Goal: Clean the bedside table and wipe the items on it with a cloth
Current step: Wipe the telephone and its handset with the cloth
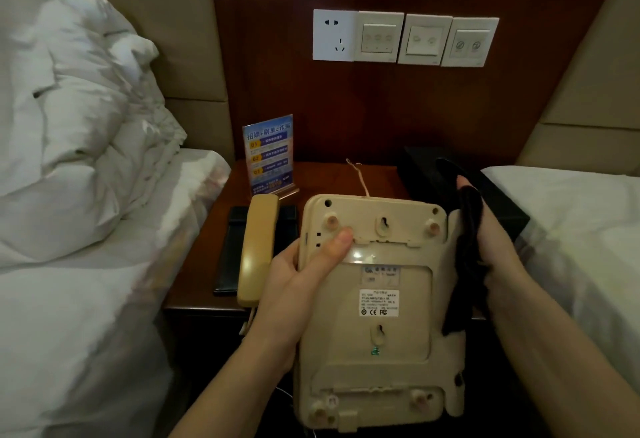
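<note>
The telephone base (377, 299) is held underside-up above the desk (204, 285). The left hand (298, 295) clamps its 9 o'clock edge; the right hand (491, 243) presses a dark cloth (465, 264) at 3 o'clock. The shell appears light, rigid and smooth: grip the edges and avoid the cord (360, 178).

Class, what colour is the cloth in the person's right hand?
Black; the cloth shows best in the head view, beside the beige phone base.
</note>
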Demonstrator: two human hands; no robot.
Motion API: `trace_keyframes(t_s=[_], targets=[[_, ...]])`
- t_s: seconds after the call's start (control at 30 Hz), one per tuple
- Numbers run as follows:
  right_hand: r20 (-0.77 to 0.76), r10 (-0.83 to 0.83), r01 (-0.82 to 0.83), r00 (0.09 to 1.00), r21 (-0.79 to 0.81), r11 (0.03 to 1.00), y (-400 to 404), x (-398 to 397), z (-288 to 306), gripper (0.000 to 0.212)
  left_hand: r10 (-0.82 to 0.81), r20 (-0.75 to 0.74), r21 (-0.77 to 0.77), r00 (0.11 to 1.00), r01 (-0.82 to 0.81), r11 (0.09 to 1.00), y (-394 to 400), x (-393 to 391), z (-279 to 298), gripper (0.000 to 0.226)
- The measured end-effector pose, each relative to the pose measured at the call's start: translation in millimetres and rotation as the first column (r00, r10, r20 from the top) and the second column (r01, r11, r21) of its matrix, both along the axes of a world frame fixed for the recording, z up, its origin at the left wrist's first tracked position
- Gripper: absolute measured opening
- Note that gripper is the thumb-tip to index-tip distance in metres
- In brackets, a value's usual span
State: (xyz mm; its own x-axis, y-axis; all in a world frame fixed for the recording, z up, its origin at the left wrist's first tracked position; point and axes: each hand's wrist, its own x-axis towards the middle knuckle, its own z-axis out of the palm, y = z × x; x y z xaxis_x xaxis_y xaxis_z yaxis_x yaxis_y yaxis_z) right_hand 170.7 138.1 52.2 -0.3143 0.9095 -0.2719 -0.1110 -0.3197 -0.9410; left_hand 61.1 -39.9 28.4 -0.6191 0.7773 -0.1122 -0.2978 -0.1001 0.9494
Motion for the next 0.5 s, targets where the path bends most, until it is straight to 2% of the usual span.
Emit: trace_keyframes(t_s=[0.03,0.1,0.17,0.23,0.3,0.4,0.5], targets=[[0.022,-0.008,0.008,1.000,0.022,1.000,-2.0,-0.3,-0.6,0.073,-0.003,0.009,0.003,1.000,0.003,1.000,-0.9,-0.6,1.2,0.052],[0.031,0.002,-0.004,1.000,0.091,0.996,-9.3,-2.7,-3.6,0.074,0.017,0.013,0.005,1.000,-0.017,1.000,-0.3,0.8,0.6,0.054],[0.072,-0.009,-0.011,0.997,0.275,0.961,-22.2,-6.5,-12.5,0.067,0.052,0.016,0.004,0.999,-0.052,0.999,1.4,4.7,-1.4,0.051],[0.196,-0.059,-0.053,0.979,0.520,0.853,-31.7,-8.1,-19.7,0.056,0.075,0.023,-0.006,0.997,-0.075,0.997,3.7,8.3,-3.1,0.048],[0.287,-0.152,-0.080,0.946,0.659,0.748,-35.2,-9.5,-18.7,0.048,0.068,0.001,-0.021,0.998,-0.068,0.997,5.4,11.3,-4.8,0.043],[0.342,-0.230,-0.103,0.911,0.729,0.677,-28.0,-10.1,-13.1,0.034,0.034,-0.045,-0.030,0.998,-0.035,0.999,6.5,13.6,-6.0,0.038],[0.378,-0.191,-0.119,0.906,0.660,0.742,-22.1,-8.9,-8.1,0.020,0.022,-0.088,-0.031,0.996,-0.024,0.999,5.4,13.8,-8.1,0.035]])
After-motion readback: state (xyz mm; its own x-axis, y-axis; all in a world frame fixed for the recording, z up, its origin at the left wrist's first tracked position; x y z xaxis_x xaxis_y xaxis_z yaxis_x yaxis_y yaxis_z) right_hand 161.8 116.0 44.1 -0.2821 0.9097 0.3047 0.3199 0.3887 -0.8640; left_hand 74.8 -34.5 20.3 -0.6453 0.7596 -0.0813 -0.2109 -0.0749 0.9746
